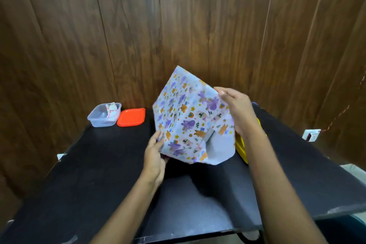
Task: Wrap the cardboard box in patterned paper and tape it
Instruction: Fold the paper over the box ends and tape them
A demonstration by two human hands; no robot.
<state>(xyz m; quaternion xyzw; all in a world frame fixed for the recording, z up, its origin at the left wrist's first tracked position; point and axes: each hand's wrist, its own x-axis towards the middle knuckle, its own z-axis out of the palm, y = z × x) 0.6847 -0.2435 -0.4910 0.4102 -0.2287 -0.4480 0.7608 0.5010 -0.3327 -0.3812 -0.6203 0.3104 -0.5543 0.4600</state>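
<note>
Two hands tilt a cardboard box [188,117] over a black worktop [99,174]

Wrapped in patterned paper, the box leans on one lower corner at mid-worktop; contact there is unclear. Dark surface stretches from it to the near and left edges. At the far left, a clear container [99,120] sits just beside an orange lid [131,117]. The right hand [235,111] pinches the box's upper right edge, grip clamped there. The left hand [155,154] lies against the lower left edge, fingers hidden, so I cannot tell its grip.
</note>
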